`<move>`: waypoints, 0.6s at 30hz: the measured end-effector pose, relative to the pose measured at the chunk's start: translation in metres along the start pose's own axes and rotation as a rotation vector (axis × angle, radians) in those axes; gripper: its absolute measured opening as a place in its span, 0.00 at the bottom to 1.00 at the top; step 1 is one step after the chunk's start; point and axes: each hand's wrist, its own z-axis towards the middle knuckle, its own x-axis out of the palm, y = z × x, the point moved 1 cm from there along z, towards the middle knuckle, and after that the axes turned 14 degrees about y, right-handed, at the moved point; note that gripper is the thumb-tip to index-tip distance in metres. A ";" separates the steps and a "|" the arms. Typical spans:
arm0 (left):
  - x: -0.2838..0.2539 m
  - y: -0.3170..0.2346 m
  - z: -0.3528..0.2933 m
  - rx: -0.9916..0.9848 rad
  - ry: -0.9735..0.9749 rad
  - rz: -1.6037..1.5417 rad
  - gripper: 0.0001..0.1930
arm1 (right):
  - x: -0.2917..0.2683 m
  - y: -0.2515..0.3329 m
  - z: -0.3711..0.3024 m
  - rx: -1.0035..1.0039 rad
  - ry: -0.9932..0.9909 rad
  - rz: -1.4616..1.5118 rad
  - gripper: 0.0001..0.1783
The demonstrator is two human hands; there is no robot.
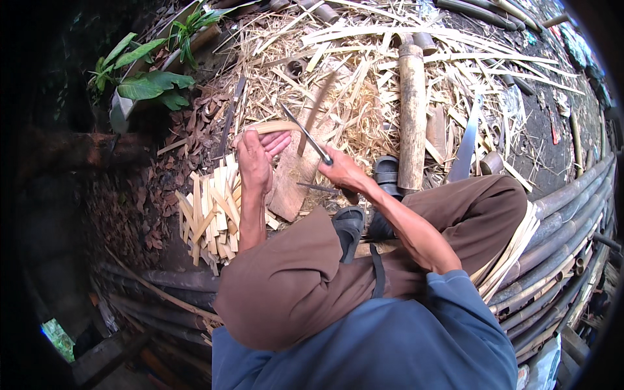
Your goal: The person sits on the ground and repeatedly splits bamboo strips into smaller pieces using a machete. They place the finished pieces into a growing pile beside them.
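Observation:
A pale bamboo strip lies level across my left hand, held near its left end, with the fingers stretched out beside it. In my right hand is a knife, its narrow blade slanting up and left across the strip's right end. A brown flat strip crosses behind the blade; I cannot tell whether it is joined to the pale one. Below them rests a wooden board. Beside my left forearm is a pile of short cut bamboo strips.
A thick bamboo pole lies right of my sandalled feet. Farther right is a saw. Shavings cover the ground ahead. Stacked bamboo poles curve along the right, and a leafy plant grows at the far left.

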 end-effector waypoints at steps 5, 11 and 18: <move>-0.015 0.013 0.000 0.068 0.060 -0.085 0.27 | -0.001 -0.018 0.004 -0.007 -0.086 -0.076 0.19; -0.033 0.028 -0.012 0.078 0.043 -0.137 0.29 | 0.000 -0.022 0.009 0.066 -0.012 -0.115 0.20; -0.026 0.018 -0.007 0.186 -0.082 0.364 0.23 | 0.008 -0.030 0.016 0.027 -0.091 -0.255 0.14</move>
